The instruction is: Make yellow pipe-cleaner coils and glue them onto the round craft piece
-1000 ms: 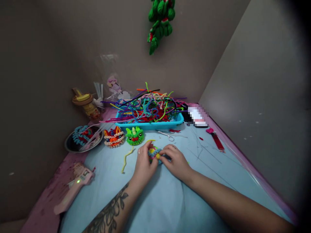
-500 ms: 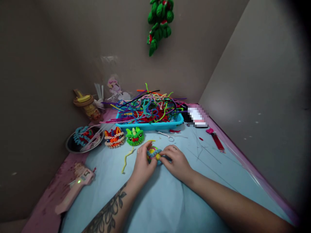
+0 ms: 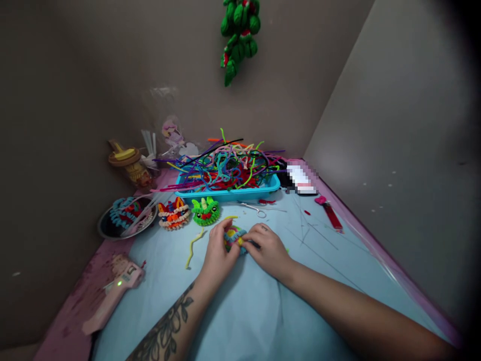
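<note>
Between my two hands is a small blue pipe-cleaner figure (image 3: 233, 233) with yellow, pink and green parts. My left hand (image 3: 220, 246) is closed around its left side, thumb at the front. The fingertips of my right hand (image 3: 267, 250) pinch at the yellow piece on its front right. Fingers hide much of the figure. Just beyond my left hand lie a finished-looking green pipe-cleaner head (image 3: 205, 211) with eyes and horns, and an orange and peach one (image 3: 173, 214). A loose yellow pipe cleaner (image 3: 192, 249) rests left of my left hand.
A blue tray (image 3: 229, 194) heaped with coloured pipe cleaners stands at the back. Scissors (image 3: 259, 211) lie before it. On the left are a metal bowl (image 3: 107, 233) and a pink glue gun (image 3: 112, 301) with a lit green light. Thin wires (image 3: 319, 235) lie at right.
The whole view has shifted slightly, so things appear a little further left. My right fingertips have closed in on the yellow piece; both hands still hold the figure.
</note>
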Demonstrator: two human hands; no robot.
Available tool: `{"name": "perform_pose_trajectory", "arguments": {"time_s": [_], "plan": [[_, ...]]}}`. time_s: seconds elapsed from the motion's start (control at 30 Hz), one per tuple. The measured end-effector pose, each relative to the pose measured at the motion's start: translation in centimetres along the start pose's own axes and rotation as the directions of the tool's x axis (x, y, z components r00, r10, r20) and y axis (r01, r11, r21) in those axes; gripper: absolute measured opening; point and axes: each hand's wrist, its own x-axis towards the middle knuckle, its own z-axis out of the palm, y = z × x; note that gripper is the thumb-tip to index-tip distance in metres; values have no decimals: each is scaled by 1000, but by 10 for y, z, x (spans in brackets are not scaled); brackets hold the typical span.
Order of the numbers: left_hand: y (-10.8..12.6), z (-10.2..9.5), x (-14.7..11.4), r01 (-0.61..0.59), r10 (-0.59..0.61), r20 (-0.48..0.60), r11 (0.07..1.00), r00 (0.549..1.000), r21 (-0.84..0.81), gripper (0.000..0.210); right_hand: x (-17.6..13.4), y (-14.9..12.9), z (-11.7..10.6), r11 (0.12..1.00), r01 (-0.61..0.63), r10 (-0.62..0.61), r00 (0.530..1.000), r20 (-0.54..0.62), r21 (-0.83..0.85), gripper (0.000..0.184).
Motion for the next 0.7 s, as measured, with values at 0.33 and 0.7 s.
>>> {"name": "perform_pose_trajectory", "arguments": {"time_s": [0.33,0.7], "plan": [[13,-50,4,-120,103,96,974,990,190,44,-2,1,-9,1000,-5,6,999,-44,20,14],[4,-69,3,-201,68,346,909,936,364,70,2,-4,-3,996,10,-8,1000,21,-92,7]]}}
